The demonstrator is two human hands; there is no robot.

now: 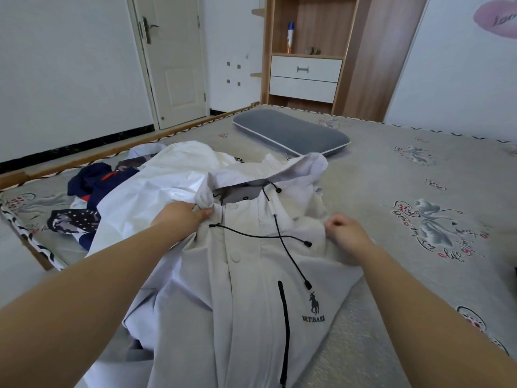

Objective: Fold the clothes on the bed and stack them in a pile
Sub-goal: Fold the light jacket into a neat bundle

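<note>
Both arms outstretched, left hand and right hand gripping jacket

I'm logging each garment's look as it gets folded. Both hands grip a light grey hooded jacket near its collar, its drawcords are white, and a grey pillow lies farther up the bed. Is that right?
Not quite: the drawcords are black, not white, as the head view shows. The rest stands: the left hand and right hand grip the light grey hooded jacket near its collar, and the grey pillow lies farther up the bed.

Both hands pinch a pale grey hooded jacket at its shoulders: left hand, right hand, on the bed.
</note>
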